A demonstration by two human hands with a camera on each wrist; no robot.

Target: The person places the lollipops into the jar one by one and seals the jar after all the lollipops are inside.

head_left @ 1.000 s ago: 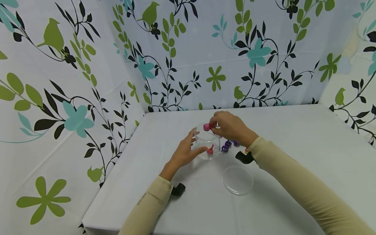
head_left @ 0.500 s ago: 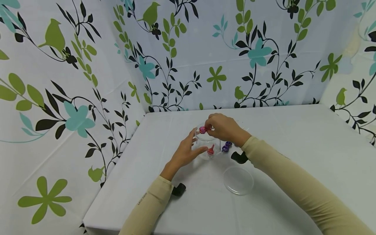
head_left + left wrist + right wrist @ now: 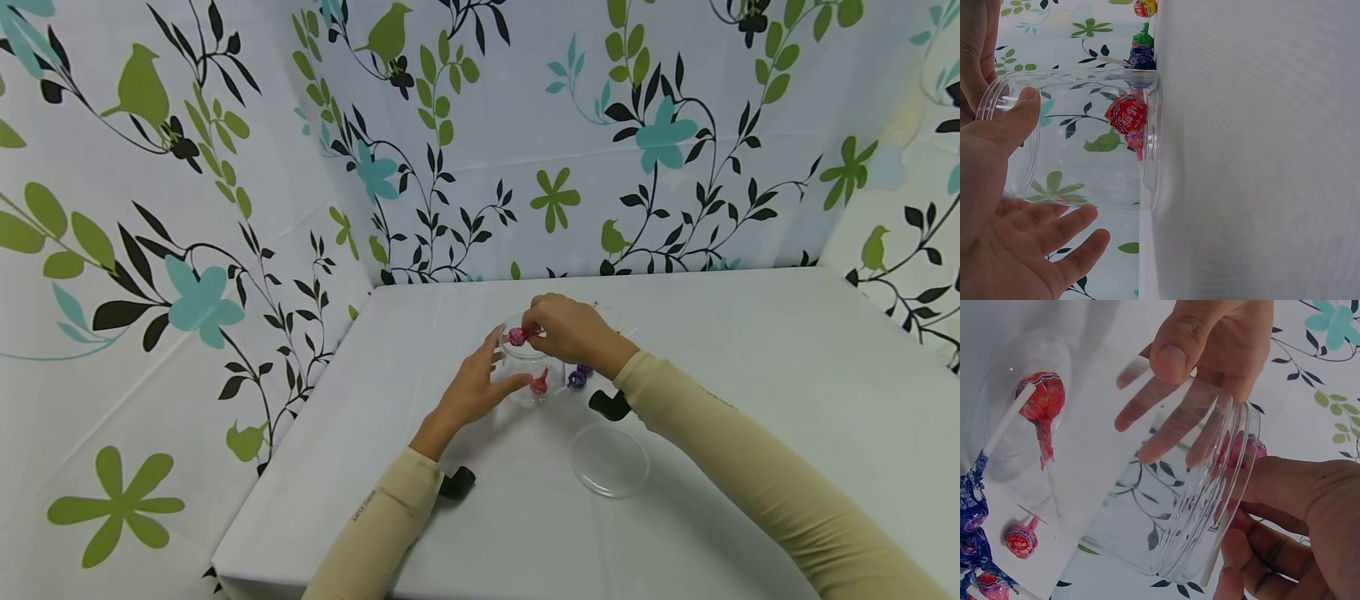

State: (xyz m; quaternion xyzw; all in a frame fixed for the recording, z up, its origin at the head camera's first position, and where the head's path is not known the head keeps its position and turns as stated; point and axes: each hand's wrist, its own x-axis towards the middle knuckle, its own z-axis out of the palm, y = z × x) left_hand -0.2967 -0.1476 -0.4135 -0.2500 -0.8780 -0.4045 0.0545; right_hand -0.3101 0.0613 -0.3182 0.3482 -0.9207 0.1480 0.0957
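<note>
On table [image 3: 517, 517], jar [image 3: 531, 367] stands upright.

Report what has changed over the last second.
The right hand moved left and a little lower, carrying the pink lollipop it pinches the same way at the mouth of the clear jar. Nothing was newly grasped or let go.

Unchanged: the left hand holds the jar, the red lollipop stays inside, and the clear lid stays on the table.
</note>
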